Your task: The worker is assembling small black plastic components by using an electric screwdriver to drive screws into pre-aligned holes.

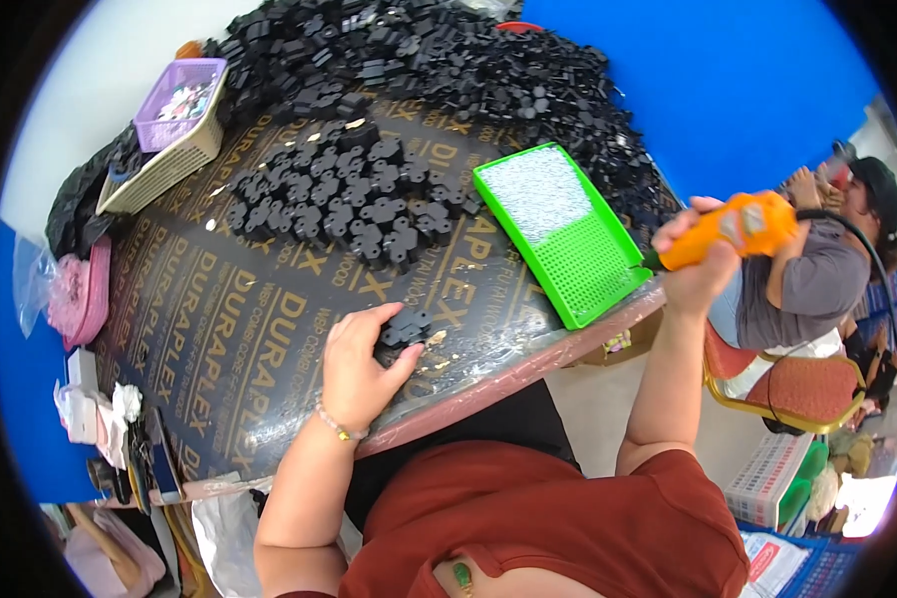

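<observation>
At the table's near edge, my left hand (357,361) has its thumb and fingers closed around a small black plastic part (406,329) on the tabletop. My right hand (706,281) is raised at the right and grips an orange electric screwdriver (733,233) with a black cable. Its dark tip points left, by the near right corner of a bright green tray (552,287). A bed of small silvery pieces, seemingly screws, fills the tray's far half; the near half shows a perforated grid. Beyond my left hand stand rows of similar black parts (339,194).
A large heap of loose black parts (409,45) covers the back of the table. A purple basket (148,105) sits on a cream basket (174,164) at the left, near a pink basket (98,294). Another person (817,274) sits at the right, beside a red-padded chair (802,387).
</observation>
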The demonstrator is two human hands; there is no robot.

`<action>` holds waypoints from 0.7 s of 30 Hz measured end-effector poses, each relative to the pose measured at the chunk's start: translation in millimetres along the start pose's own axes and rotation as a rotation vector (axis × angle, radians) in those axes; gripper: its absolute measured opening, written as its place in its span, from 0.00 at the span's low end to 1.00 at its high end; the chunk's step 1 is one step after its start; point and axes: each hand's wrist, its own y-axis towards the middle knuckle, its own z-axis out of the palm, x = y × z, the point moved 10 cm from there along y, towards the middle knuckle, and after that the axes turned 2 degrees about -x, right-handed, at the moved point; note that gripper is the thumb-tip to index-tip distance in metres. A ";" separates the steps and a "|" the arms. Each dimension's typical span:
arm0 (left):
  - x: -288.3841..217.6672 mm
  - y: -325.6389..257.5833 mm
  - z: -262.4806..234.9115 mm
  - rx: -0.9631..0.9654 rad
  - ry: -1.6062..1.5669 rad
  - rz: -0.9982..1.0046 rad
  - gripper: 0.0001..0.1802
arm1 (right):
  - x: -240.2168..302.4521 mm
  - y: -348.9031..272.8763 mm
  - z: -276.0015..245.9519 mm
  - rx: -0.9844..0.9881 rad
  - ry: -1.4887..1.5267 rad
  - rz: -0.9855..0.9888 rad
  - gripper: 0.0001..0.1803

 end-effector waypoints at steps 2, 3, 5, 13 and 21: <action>3.0 0.5 3.8 0.025 -0.033 -0.020 0.26 | 18.2 -6.8 22.1 0.060 0.066 -0.012 0.43; 4.6 -0.2 4.7 0.027 -0.053 -0.026 0.26 | 25.9 -12.2 42.1 0.107 0.078 -0.013 0.45; 4.8 0.4 6.1 0.026 -0.076 -0.040 0.26 | 29.1 -28.3 83.8 0.236 0.241 0.012 0.47; 3.2 -0.2 3.5 0.029 -0.038 -0.007 0.26 | -8.7 -83.6 222.9 0.560 0.390 0.365 0.46; 1.4 0.7 2.9 0.031 -0.058 0.013 0.26 | -26.8 -89.3 237.9 0.564 0.388 0.427 0.46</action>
